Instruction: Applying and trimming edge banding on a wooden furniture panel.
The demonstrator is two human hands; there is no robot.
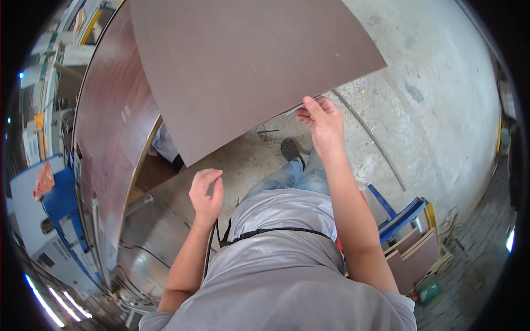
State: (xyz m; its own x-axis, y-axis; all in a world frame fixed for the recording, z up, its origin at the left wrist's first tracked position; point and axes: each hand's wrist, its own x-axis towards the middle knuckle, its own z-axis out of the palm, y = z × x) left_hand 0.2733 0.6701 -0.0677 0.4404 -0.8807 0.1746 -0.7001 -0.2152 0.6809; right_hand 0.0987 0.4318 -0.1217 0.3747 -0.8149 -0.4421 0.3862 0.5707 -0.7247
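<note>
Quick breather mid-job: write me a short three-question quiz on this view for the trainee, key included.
1. Multiple choice: which of the person's hands is at the edge of the brown panel?
A) left
B) right
C) neither
2. True or false: the left hand appears apart from that panel.
3. Fill in the blank: a long, thin ____ lies on the floor, to the right of the person's legs.

Key: 1. B, the right hand; 2. True; 3. rod.
</note>
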